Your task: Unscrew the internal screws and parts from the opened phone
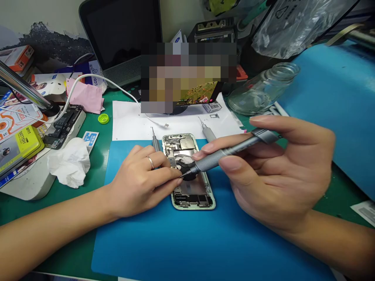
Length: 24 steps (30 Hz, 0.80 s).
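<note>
An opened phone shell [191,195] with a pale green frame lies on a blue mat [175,242], its inner parts exposed. My right hand [272,171] is closed round a grey precision screwdriver [228,152], whose tip touches the dark round coil in the middle of the phone. My left hand [143,175], a ring on one finger, rests on the phone's left edge with fingertips pinched together right at the driver's tip. What they pinch is too small to see.
Two more screwdrivers [155,141] [207,132] lie above the phone on white paper [129,121]. A crumpled tissue [70,162], another opened phone [63,125], a yellow tin [19,146] sit left. A glass jar [263,88] lies right; a monitor [121,35] stands behind.
</note>
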Each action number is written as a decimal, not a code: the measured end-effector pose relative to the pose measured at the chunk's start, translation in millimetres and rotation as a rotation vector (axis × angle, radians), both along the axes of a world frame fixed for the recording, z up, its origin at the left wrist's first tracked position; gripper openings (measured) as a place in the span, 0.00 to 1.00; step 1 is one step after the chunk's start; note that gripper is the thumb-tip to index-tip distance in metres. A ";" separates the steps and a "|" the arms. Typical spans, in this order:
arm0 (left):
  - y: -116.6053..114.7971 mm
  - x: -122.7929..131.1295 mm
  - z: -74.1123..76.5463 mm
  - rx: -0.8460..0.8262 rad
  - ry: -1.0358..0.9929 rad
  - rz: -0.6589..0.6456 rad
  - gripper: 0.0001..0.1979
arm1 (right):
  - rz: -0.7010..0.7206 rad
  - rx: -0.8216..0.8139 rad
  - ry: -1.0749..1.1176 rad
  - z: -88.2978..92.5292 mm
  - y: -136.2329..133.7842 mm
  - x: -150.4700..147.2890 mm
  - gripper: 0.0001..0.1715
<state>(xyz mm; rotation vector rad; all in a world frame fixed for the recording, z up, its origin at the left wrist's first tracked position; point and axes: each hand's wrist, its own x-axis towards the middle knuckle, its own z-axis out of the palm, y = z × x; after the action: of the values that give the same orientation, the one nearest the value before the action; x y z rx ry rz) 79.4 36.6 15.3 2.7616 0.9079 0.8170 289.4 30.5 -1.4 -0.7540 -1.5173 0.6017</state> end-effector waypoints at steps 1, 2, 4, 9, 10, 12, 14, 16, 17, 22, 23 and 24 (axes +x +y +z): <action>0.0 0.0 -0.1 -0.002 0.000 0.000 0.06 | -0.004 0.005 0.003 -0.2 0.1 0.0 0.23; 0.1 -0.1 -0.3 -0.005 0.001 0.000 0.06 | -0.013 0.015 0.000 -0.3 0.3 -0.1 0.23; 0.0 -0.3 -0.6 -0.008 0.005 0.002 0.07 | -0.044 0.036 -0.022 0.1 0.7 -0.4 0.23; -0.7 -0.5 -0.6 -0.012 0.014 0.008 0.08 | -0.061 0.039 -0.054 1.1 0.7 -0.5 0.21; -0.9 -0.4 -0.4 -0.015 0.013 0.009 0.09 | -0.052 0.031 -0.048 0.7 0.5 -0.2 0.22; -1.1 -0.1 0.1 -0.023 0.007 0.009 0.09 | -0.030 0.014 -0.030 -0.2 0.2 0.6 0.23; -1.2 0.3 0.6 -0.029 -0.002 0.012 0.10 | -0.011 0.005 -0.004 -0.7 0.0 1.2 0.25; -1.3 0.6 1.2 -0.035 -0.005 0.016 0.10 | 0.004 0.008 0.015 -0.4 0.0 1.4 0.25; -1.3 0.7 1.4 -0.037 -0.006 0.019 0.09 | 0.009 0.008 0.017 0.0 0.1 1.3 0.26; -1.4 0.8 2.0 -0.039 -0.003 0.022 0.09 | 0.008 0.019 0.016 0.9 0.6 0.5 0.26; -1.3 0.7 1.9 -0.038 -0.005 0.021 0.09 | 0.003 0.023 0.019 0.6 0.7 0.6 0.26; -1.3 0.6 1.9 -0.038 -0.007 0.021 0.09 | -0.002 0.023 0.019 0.1 0.7 0.9 0.25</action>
<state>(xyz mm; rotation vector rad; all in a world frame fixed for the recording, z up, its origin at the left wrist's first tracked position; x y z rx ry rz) 80.1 35.3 17.3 2.7198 0.9428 0.8033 290.3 31.2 -1.3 -0.7297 -1.5033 0.5876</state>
